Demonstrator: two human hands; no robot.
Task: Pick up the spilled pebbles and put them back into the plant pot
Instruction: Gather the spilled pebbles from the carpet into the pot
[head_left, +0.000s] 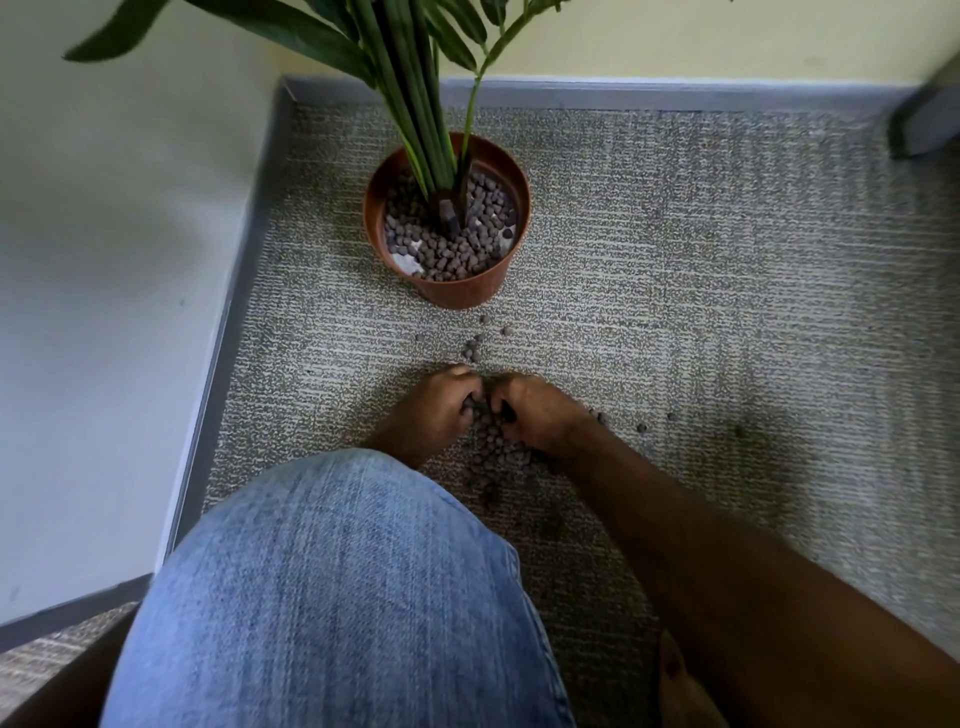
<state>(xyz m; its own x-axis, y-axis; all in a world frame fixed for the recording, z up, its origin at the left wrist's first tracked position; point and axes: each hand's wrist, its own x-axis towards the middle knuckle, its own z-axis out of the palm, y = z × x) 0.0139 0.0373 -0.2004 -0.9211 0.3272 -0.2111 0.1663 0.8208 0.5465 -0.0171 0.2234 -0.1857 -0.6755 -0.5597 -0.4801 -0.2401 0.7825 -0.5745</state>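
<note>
Where the two hands meet over the grey carpet, a heap of spilled pebbles lying between and just behind them. Left hand knuckles-up, fingers curled down into the heap, a few brown pebbles caught under the fingertips. Right hand likewise curled, fingers hooked into the same heap from the other side — both hands clutching pebbles, fingertips nearly touching each other. How many pebbles each holds: cannot tell, palms hidden.

Just ahead of the grip, a small cluster of stray pebbles on the carpet, with single ones beyond it toward the pot. Off to the right of the right hand, a few more loose pebbles, well apart from one another.

Further ahead of the hands, upright on the carpet, a terracotta-coloured plant pot — its top layered with the same brown pebbles, white patches showing through on the near-left side. Green stalks rising from the middle of the pot, leaves spreading above.

Near side of the grip: a bent knee in blue jeans, covering the left forearm. Grey skirting along the pale walls to the left and beyond the pot.
</note>
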